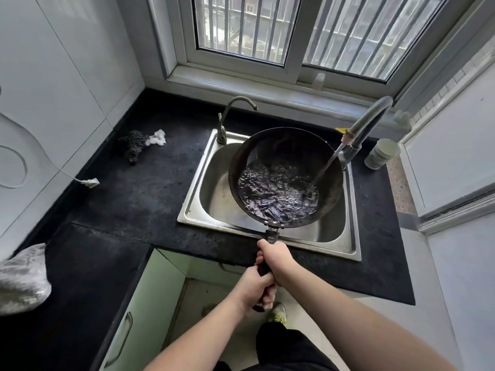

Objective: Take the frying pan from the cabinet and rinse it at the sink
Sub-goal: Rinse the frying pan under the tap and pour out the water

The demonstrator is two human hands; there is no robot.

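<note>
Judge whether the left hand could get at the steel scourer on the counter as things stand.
Probably not at once: the left hand grips the frying pan handle. The counter path to the scourer looks free once it lets go.

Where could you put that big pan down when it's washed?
The dark counter left of the sink is bare between the scrubber and the grey bag. Right of the sink, only a narrow strip lies below the cup. The frying pan fills the basin.

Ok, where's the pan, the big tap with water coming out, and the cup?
frying pan (270, 148): head view, dark inner wall above the water.
big tap (371, 116): head view, curved spout.
cup (381, 153): head view, its side.
</note>
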